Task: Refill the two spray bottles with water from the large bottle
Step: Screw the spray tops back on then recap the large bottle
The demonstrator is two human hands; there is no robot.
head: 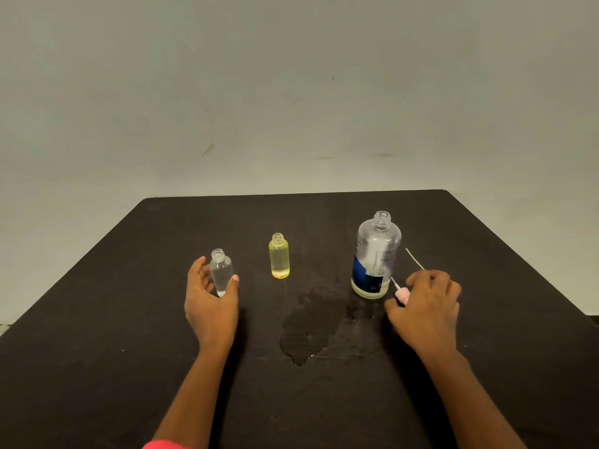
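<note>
Standing uncapped on puddled bench (pixel 129 319): clear spray bottle (pixel 221 273) grasped in left grip (pixel 210 303), pink pump (pixel 403 294) pinched in right grip (pixel 428 306); wet base may slip, spilling.

We find a plain indoor room arranged as a simple work station; whether it belongs to a home, an office or a lab we cannot tell. The upper half of the frame is filled by a flat, pale grey-green painted wall (pixel 291 76), which carries a few dark scuff marks (pixel 207 150) near mid-frame. Across the lower half stands a matt black surface (pixel 97 319) with rounded far corners, its top worn and speckled, the wall behind it. A wet patch (pixel 311 325) spreads over it at lower centre. Lighting is even and subdued.
</note>
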